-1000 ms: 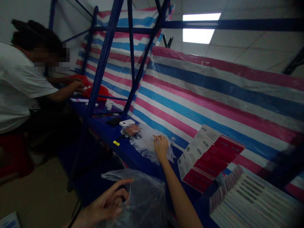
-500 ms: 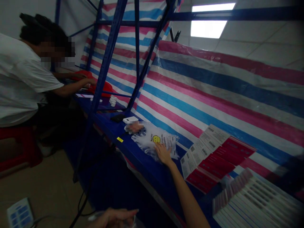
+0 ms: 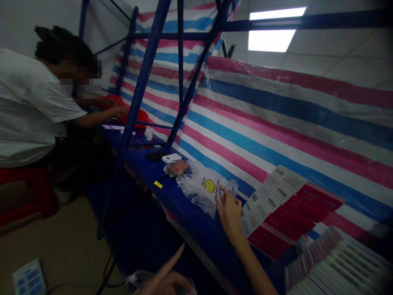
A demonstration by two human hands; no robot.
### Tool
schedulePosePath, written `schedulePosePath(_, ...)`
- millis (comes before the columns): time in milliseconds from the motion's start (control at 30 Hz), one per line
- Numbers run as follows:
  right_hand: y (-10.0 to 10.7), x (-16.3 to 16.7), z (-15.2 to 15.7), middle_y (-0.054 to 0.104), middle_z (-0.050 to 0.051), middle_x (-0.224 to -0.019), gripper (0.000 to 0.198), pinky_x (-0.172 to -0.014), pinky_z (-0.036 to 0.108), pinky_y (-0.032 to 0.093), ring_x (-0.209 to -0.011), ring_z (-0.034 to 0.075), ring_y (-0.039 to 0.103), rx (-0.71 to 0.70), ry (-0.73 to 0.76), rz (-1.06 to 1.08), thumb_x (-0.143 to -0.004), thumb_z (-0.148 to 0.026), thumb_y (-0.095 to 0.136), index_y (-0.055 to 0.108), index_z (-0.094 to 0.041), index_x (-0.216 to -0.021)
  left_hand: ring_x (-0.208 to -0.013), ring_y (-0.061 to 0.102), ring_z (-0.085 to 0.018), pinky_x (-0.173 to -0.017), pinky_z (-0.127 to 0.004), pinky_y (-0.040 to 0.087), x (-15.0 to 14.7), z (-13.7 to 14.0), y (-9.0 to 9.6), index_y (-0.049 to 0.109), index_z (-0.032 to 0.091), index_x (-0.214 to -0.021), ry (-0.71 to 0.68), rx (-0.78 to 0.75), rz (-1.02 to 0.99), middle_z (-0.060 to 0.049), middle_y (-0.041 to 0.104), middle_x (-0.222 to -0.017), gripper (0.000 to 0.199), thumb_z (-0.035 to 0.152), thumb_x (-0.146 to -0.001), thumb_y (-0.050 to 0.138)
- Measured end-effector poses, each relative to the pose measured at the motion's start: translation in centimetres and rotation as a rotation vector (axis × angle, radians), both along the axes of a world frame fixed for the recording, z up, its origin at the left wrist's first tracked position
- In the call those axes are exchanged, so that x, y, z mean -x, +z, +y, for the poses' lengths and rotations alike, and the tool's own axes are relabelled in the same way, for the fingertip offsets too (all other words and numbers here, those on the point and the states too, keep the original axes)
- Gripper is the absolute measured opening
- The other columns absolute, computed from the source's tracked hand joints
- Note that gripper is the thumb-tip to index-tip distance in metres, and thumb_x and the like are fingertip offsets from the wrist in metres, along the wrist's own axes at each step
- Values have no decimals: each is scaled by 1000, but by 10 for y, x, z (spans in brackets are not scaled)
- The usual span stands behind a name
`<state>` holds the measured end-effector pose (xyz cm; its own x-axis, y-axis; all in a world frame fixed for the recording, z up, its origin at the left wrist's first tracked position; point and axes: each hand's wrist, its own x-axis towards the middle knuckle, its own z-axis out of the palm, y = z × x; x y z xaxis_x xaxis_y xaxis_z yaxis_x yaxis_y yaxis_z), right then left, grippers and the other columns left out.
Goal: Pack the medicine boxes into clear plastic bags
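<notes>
My right hand (image 3: 230, 211) reaches over the blue shelf, thumb and fingers pinching the near end of a thin white plastic bag (image 3: 196, 190) with a yellow smiley printed on it. The bag lies crumpled and flat. At the bottom edge of the head view, my left hand (image 3: 168, 282) has its index finger stretched out and its other fingers curled. Clear crinkled plastic (image 3: 138, 278) shows on both sides of that hand, which seems to hold it; the frame cuts off the rest.
Red-and-white printed sheets (image 3: 288, 217) lean right of my right hand, beside a stack of pale, thin packs (image 3: 334, 262). A white device (image 3: 171, 157) and black phone (image 3: 155, 155) lie farther along the shelf (image 3: 172, 200). Blue rack posts (image 3: 138, 94) stand before a seated co-worker (image 3: 39, 102).
My right hand has drawn back to the right, its fingers closing on the bag, which shifted slightly with it. My left hand has moved rightward and its index finger now points up.
</notes>
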<state>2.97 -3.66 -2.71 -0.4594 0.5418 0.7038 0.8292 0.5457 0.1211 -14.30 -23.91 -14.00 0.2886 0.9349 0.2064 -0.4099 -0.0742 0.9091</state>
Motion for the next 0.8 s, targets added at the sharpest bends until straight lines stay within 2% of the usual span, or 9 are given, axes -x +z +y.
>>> schedulePosePath(67,6,-23,-26,60,6,-81,41,-75,35,34,-74,18,55,-2,77,-78,-91,-25,32,36,-17,-131,-72,55,-12,-63,-24,45,5,1,21,21,32,-138,95,-64,-27,-6,58,-105,77,44,-74,62)
schedulePosePath(133,10,-45,-47,60,5,-83,41,-77,35,32,-79,18,54,-2,113,-198,-89,-16,32,40,-22,-129,-73,53,-12,-62,-22,45,7,9,46,24,29,-137,226,-114,-23,-7,57,-104,68,40,-79,57)
schedulePosePath(233,16,-74,-64,59,3,-83,45,-78,34,31,-81,18,54,17,99,-264,-84,-11,35,42,-25,-127,-75,55,-12,-65,-23,47,8,24,88,30,26,-135,518,-240,30,-8,56,-106,56,33,-84,52)
schedulePosePath(333,20,-98,-66,58,3,-81,47,-75,34,31,-80,18,53,12,48,-204,-83,-14,37,39,-23,-128,-92,56,-16,-80,-29,48,1,37,123,39,27,-130,912,-519,146,-8,55,-114,46,21,-85,49)
schedulePosePath(433,29,-105,-67,57,4,-78,50,-74,36,32,-77,20,52,-52,-12,-81,-80,-16,35,35,-19,-130,-110,49,-20,-91,-37,44,-16,52,141,43,27,-126,1196,-896,225,-7,51,-121,44,9,-85,43)
schedulePosePath(500,37,-99,-72,55,3,-75,52,-76,38,32,-72,20,51,-79,-34,16,-78,-17,35,36,-19,-130,-118,43,-21,-93,-39,43,-33,65,140,42,27,-127,1228,-1058,281,-8,45,-127,47,5,-86,36)
schedulePosePath(567,45,-87,-79,53,1,-71,50,-76,38,32,-67,19,49,-77,-24,112,-78,-22,37,38,-20,-128,-123,38,-21,-95,-39,41,-51,76,128,39,27,-129,1129,-1075,359,-8,36,-135,49,4,-87,29)
schedulePosePath(700,49,-63,-91,47,-3,-64,43,-75,35,32,-60,16,46,-50,54,265,-77,-28,44,46,-19,-118,-127,32,-22,-102,-42,35,-78,85,84,39,27,-130,791,-809,454,-8,21,-142,46,12,-90,24)
schedulePosePath(800,41,-58,-89,41,-6,-58,38,-72,33,34,-55,13,44,6,41,422,-75,-24,48,50,-19,-112,-129,29,-23,-105,-45,29,-80,79,51,36,27,-132,710,-617,416,-8,18,-144,43,19,-92,24)
